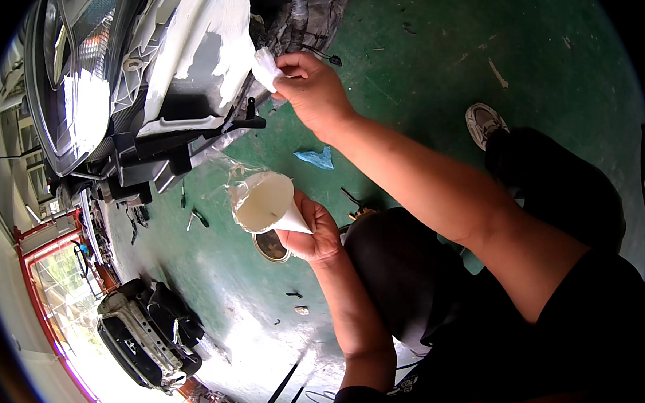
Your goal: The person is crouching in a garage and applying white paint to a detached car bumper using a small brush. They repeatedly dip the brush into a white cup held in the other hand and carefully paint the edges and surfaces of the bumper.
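Pinching a white wad [267,71] between thumb and fingers of the right hand [309,89], near the right edge of a white panel [198,33]. Leaving contact between wad and panel undetermined from this viewing angle. Having the panel to the left of the right hand, with the wad in between; holding the left hand [314,230] farther from the panel, lower in the view. Orienting the wad's long axis near upright in the view, with a slight lean of the top to the left.

Gripping a cone [265,201] in the left hand, with fingers curled around the narrow end. Directing the cone's long axis from a wide mouth at upper left to a point over the palm at lower right.

Presenting a smooth white outer wall and a cream interior on the cone, with crinkled clear film [239,169] about the rim. Appearing soft and folded at the wad. Combining streaky white coating with a flat grey patch [208,60] on the panel. Adjoining a curved, glossy headlamp [83,83] and matt black brackets [161,149]. Showing a round tin [272,249], partly hidden behind cone and hand, and a crumpled blue scrap [315,158] on the green floor [403,66].
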Demonstrator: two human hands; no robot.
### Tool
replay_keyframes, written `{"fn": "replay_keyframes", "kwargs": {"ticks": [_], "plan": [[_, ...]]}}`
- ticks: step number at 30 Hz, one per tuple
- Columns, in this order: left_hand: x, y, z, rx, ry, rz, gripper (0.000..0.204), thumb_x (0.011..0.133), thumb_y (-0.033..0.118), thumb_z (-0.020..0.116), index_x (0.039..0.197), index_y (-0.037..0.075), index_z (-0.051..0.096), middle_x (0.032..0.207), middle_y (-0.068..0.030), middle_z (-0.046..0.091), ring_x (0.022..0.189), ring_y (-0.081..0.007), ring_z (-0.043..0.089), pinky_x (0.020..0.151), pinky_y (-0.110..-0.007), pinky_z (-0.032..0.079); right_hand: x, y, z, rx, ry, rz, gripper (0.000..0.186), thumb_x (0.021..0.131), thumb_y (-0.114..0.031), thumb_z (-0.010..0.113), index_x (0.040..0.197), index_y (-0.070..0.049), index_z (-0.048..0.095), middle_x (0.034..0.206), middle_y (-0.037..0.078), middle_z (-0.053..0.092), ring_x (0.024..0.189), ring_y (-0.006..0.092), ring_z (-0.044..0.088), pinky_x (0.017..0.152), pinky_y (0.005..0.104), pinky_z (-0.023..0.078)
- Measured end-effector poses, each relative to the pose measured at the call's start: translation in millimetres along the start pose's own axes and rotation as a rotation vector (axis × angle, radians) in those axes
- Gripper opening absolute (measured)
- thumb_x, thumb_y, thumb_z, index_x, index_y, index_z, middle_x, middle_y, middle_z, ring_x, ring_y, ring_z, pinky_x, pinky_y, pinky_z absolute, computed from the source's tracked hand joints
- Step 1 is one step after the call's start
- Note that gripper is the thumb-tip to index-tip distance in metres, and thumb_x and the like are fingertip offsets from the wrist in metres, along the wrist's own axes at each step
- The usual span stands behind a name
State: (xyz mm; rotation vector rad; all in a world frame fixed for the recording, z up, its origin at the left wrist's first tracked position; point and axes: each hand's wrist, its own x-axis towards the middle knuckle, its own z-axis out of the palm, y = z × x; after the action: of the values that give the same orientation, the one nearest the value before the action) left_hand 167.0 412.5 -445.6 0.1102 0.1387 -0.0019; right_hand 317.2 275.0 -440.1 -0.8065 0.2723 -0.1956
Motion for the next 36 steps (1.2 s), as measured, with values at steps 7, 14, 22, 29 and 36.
{"fn": "replay_keyframes", "kwargs": {"ticks": [7,14,22,29,36], "plan": [[-4,4,5,0.018,0.003,0.024,0.016,0.103,0.012,0.048,0.090,0.003,0.048,0.083,-0.0051,0.049,0.063,-0.0132,0.037,0.046,-0.027,0.030,-9,25,19,-0.132,0.038,-0.133,0.022,0.087,-0.003,0.068,0.109,-0.002,0.068,0.099,0.008,0.073,0.087,0.0149,0.069,0.079,0.0287,0.055],[-7,9,4,-0.014,-0.018,0.017,0.015,0.103,0.010,0.048,0.090,0.003,0.047,0.083,-0.0050,0.048,0.063,-0.0129,0.036,0.046,-0.027,0.029,-27,21,21,-0.285,-0.080,-0.055,0.024,0.088,-0.004,0.068,0.112,-0.003,0.069,0.103,0.006,0.073,0.088,0.0122,0.069,0.079,0.0273,0.054],[-8,6,6,0.021,-0.033,0.045,0.017,0.104,0.013,0.048,0.090,0.003,0.047,0.082,-0.0049,0.047,0.064,-0.0132,0.037,0.046,-0.027,0.031,2,12,2,-0.141,0.178,-0.229,0.020,0.086,-0.007,0.072,0.106,-0.004,0.069,0.092,0.005,0.073,0.079,0.0119,0.067,0.072,0.0282,0.054],[-5,5,4,0.009,-0.009,0.035,0.018,0.105,0.013,0.047,0.091,0.002,0.048,0.082,-0.0053,0.048,0.065,-0.0134,0.038,0.046,-0.026,0.031,-2,22,19,-0.129,0.120,-0.154,0.022,0.083,-0.004,0.068,0.104,-0.005,0.069,0.096,0.007,0.074,0.079,0.0145,0.069,0.072,0.0293,0.054],[-5,3,7,0.021,-0.023,0.033,0.016,0.104,0.012,0.047,0.091,0.002,0.048,0.082,-0.0052,0.048,0.064,-0.0132,0.038,0.046,-0.026,0.030,-18,34,32,-0.313,0.027,-0.203,0.017,0.087,-0.004,0.069,0.105,-0.005,0.069,0.096,0.003,0.072,0.081,0.0092,0.067,0.073,0.0256,0.054]]}}
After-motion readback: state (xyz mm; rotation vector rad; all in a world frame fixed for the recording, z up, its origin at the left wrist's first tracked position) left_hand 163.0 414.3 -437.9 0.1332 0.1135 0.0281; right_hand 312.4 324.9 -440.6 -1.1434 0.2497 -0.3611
